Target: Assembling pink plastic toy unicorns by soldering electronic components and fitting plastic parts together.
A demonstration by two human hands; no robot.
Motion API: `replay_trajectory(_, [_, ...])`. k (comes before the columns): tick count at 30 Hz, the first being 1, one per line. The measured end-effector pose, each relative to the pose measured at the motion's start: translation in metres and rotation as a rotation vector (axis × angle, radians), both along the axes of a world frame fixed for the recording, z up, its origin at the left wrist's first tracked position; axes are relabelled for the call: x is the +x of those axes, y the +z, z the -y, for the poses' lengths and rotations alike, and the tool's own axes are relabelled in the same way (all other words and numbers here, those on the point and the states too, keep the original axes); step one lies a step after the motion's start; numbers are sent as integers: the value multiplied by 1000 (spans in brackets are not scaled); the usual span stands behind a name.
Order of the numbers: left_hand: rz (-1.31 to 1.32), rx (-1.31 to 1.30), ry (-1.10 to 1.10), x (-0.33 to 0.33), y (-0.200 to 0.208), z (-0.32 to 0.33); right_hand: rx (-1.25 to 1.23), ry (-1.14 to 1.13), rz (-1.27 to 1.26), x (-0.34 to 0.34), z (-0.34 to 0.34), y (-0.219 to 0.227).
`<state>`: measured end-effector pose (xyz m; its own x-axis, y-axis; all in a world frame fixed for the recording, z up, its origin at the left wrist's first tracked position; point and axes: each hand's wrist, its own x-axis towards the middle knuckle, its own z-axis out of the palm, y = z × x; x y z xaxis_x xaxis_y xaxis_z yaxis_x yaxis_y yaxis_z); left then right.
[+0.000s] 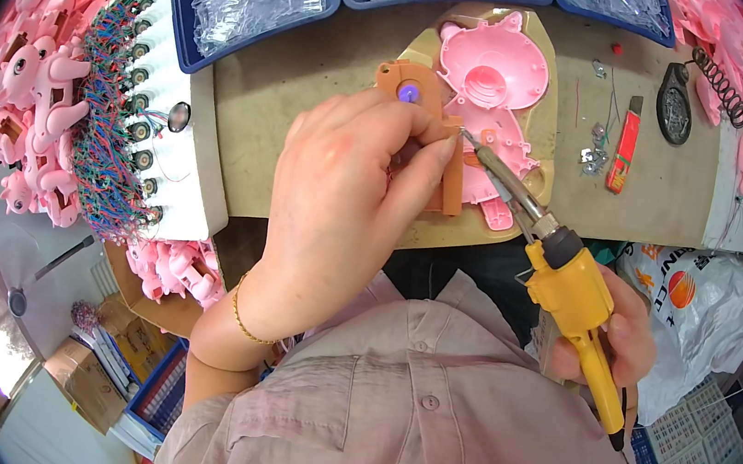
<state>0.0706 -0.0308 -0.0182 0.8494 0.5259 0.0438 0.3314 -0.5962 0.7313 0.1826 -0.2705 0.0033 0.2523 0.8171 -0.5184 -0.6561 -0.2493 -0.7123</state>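
My right hand (626, 336) is wrapped round a yellow soldering gun (573, 294), whose thin metal tip reaches up and left to the fingertips of my other hand. With thumb and fingers pinched together, my left hand (343, 159) grips an orange-brown plastic part (455, 173) that carries a round purple piece (409, 94). Whatever small piece lies between those fingertips is hidden. Beneath and behind the orange part are pink plastic shell halves (504, 58), resting on a tan shaped board (542, 114). One shell has a ringed round boss.
Blue trays (330, 4) of clear plastic parts line the far edge. Speakers with tangled wires (111, 126) and heaped pink toy bodies (36, 89) stand left. On the right lie a red utility knife (624, 144), metal bits (594, 157), a coiled-wire soldering stand (677, 103) and a white plastic bag (695, 318).
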Motion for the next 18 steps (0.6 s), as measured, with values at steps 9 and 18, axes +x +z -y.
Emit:
replay_trajectory(9, [-24, -23, 13, 0, 2, 0, 426, 67, 1014, 0, -3, -34])
replay_trajectory(18, [-3, -14, 10, -1, -1, -2, 375, -34, 995, -5, 3, -28])
